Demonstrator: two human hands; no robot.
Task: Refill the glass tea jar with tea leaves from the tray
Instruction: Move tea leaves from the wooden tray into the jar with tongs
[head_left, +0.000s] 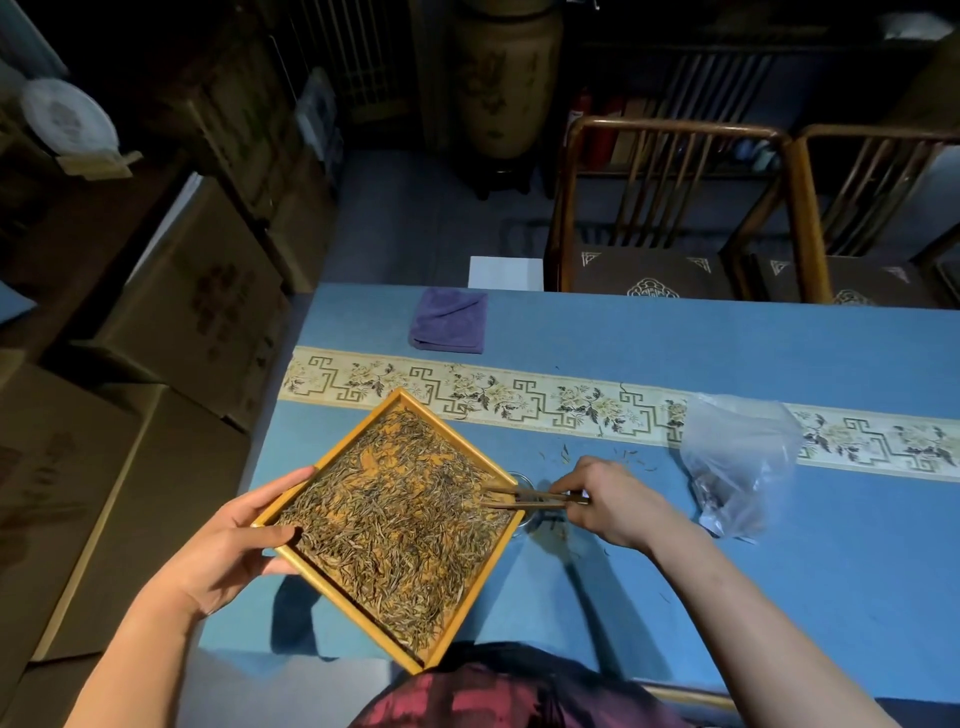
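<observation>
We see the tea tray (332, 597) left of the plastic bag (737, 467), the folded cloth (449, 321) behind both on the table (779, 597).

Both forearms bare, no sleeves, watch or rings visible. Dark red, patterned, glossy fabric garment (498, 696) at lower frame edge.

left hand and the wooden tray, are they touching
Touching. The head view shows the left hand gripping the wooden tray at its left corner, thumb over the rim onto the tea leaves, fingers along the outer edge.
</observation>
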